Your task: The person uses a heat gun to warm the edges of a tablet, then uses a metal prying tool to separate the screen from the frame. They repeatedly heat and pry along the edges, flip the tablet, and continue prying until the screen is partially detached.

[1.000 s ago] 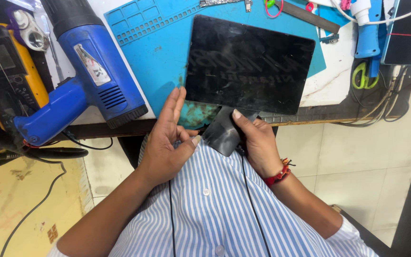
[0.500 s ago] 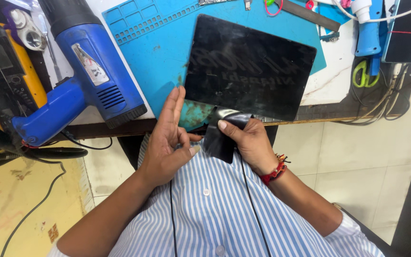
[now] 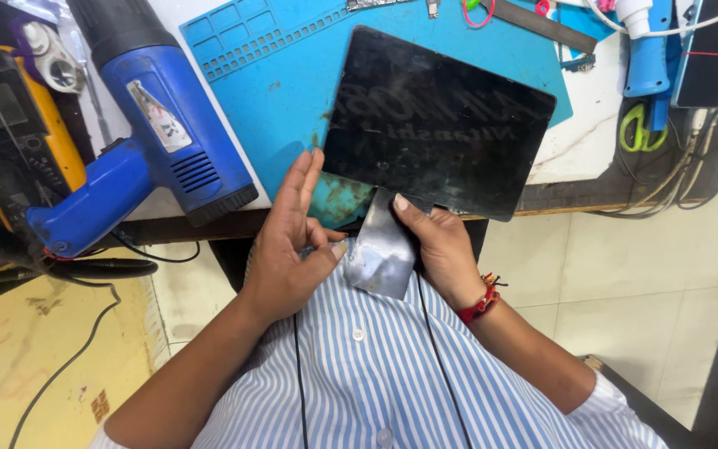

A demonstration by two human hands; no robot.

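Tablet [image 3: 438, 125], black and screen-down, lies on the blue mat [image 3: 284, 91] at the bench edge. Right hand [image 3: 434, 245] pinches a thin grey flexible sheet [image 3: 380, 249] under its near edge; left hand [image 3: 288, 249] has fingers [image 3: 301, 179] extended, thumb touching the sheet. Blue heat gun [image 3: 151, 125] lies just left.

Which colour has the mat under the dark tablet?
The mat is light blue, best seen in the head view.

Bright, even light from above fills the scene, with soft shadows only. The dark glass panel [image 3: 438, 125] carries a dull, hazy sheen, and the grey metal sheet [image 3: 381, 254] shows a pale glare patch. Focus is sharp at centre. Lines bow at the edges; the left corners fall dim.
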